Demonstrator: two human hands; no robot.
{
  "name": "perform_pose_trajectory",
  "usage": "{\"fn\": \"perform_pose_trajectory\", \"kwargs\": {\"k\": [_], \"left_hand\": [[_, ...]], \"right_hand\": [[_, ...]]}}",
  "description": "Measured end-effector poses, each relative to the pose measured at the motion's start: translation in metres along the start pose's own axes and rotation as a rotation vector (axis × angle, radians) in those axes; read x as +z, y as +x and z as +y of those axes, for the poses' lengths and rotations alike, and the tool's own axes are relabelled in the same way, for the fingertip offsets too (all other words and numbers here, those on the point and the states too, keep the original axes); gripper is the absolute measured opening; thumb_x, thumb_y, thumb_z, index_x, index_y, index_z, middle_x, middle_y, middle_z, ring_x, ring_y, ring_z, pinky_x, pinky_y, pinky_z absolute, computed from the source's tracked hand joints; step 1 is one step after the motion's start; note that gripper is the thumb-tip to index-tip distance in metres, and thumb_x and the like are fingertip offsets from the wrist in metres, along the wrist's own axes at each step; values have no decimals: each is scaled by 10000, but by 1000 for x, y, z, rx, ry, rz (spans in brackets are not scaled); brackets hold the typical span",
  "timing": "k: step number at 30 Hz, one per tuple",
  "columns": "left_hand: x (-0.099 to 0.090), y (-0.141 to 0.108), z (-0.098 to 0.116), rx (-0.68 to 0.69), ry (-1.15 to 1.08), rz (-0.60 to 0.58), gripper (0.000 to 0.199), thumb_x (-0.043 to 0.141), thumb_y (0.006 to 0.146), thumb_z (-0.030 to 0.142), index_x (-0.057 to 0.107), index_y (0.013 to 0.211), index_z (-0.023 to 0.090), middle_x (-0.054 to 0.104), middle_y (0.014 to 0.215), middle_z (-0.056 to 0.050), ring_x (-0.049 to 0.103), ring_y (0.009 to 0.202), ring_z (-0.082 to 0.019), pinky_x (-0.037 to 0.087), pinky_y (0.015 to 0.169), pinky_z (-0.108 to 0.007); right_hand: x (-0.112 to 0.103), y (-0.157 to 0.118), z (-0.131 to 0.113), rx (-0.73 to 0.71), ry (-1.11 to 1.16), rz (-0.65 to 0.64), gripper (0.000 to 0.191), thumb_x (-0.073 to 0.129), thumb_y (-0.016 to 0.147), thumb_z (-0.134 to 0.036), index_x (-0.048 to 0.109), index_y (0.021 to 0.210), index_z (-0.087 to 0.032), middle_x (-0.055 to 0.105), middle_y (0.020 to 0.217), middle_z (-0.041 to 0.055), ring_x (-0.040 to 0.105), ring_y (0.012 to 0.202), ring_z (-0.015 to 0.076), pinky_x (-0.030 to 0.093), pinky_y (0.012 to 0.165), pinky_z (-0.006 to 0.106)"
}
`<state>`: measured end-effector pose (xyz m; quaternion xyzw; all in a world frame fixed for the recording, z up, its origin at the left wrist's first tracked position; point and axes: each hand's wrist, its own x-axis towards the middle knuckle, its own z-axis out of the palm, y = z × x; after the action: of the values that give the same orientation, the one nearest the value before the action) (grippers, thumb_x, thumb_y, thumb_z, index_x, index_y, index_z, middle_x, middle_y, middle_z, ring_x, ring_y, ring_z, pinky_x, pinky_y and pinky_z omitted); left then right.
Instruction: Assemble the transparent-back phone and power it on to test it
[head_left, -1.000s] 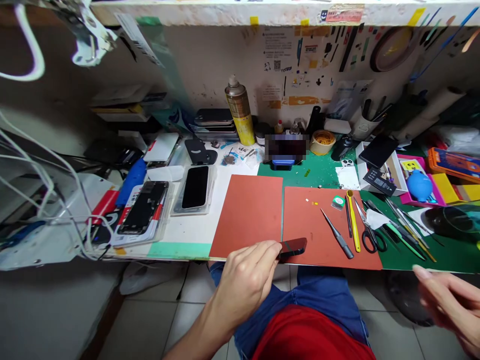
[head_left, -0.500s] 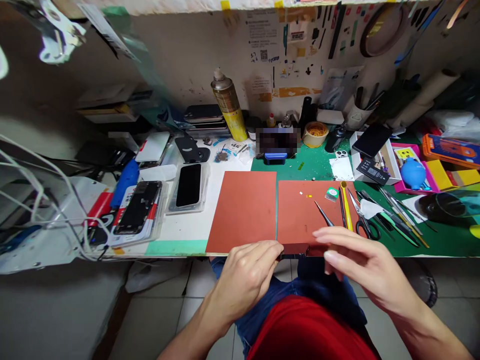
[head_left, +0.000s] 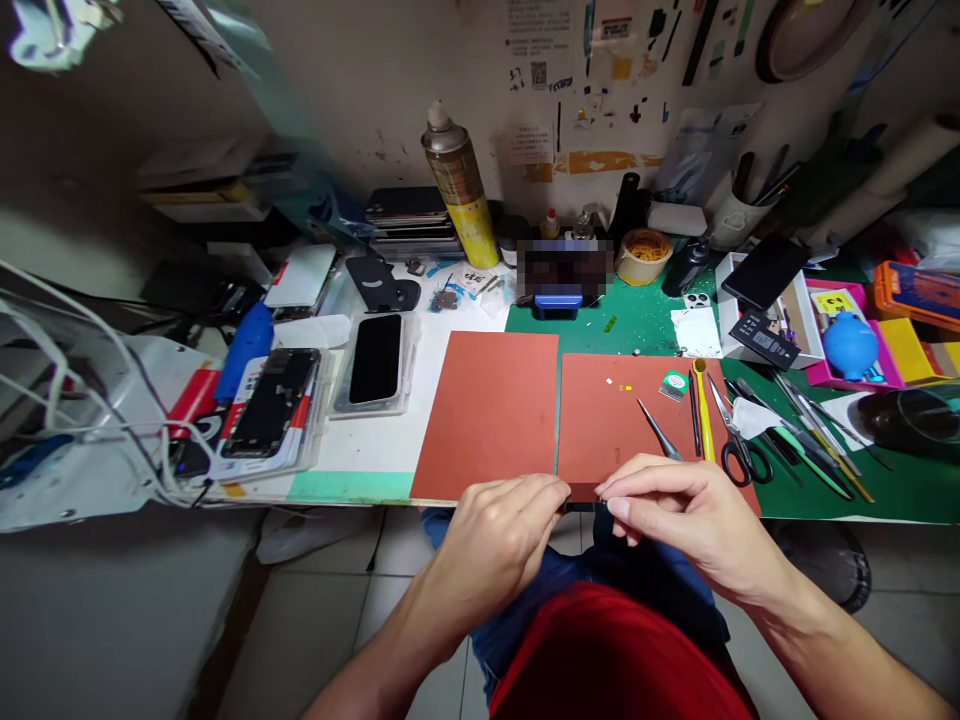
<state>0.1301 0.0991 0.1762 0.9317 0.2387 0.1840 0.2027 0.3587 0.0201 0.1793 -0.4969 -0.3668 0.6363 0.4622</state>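
Both my hands meet at the front edge of the bench, closed around a small dark flat piece (head_left: 582,507) that shows only as a thin strip. My left hand (head_left: 504,530) grips its left end, fingers curled over it. Thumb and fingertips of my right hand (head_left: 690,515) pinch the right end. What kind of part it is, I cannot make out. Behind the hands lie two reddish-brown mats (head_left: 491,415), side by side. Pointed tweezers (head_left: 658,430) rest on the right one, just beyond my right hand.
Right of the tweezers lie a yellow-handled tool (head_left: 703,410), scissors (head_left: 739,440) and several thin tools. To the left are a phone (head_left: 376,358) on a clear case and an opened phone (head_left: 274,402). A spray can (head_left: 463,190) stands at the back, a blue air blower (head_left: 850,345) far right.
My right hand has moved left and closed its fingertips on the dark piece's right end. My left hand keeps its hold. The view has shifted slightly.
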Motion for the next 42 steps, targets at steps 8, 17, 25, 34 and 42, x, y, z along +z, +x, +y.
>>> {"fn": "perform_pose_trajectory", "kwargs": {"k": [8,17,25,34,42], "left_hand": [[4,-1,0,-4,14,1,230,489,990,47,664,1092,155,804,969,-54,793,838,-214,581,699,-307],[3,-1,1,15,33,28,247,487,973,33,667,1098,147,803,971,-61,792,846,-216,594,717,-310],[3,-3,2,10,45,18,254,489,958,17,659,1090,153,799,954,-54,787,815,-210,596,704,-305],[3,-3,2,9,70,14,266,469,960,26,652,1097,162,794,949,-54,783,817,-206,592,697,-303],[2,-1,4,-3,52,-15,240,481,966,28,657,1063,159,781,921,-42,771,772,-212,559,644,-317]], "right_hand": [[1,-1,2,-4,-25,33,109,815,915,-335,869,931,-242,752,987,68,703,731,127,586,652,236],[0,-1,2,-21,-29,10,110,810,918,-330,869,959,-247,750,1002,73,710,727,134,602,658,260],[1,-2,2,-29,-49,17,107,790,935,-320,867,969,-253,750,1007,67,718,721,125,610,673,247],[3,0,2,-19,-37,44,102,809,917,-321,867,934,-239,747,983,62,719,719,122,606,652,229],[1,-1,2,-4,-32,44,125,822,902,-344,863,902,-226,748,980,68,705,687,125,614,655,257]]}}
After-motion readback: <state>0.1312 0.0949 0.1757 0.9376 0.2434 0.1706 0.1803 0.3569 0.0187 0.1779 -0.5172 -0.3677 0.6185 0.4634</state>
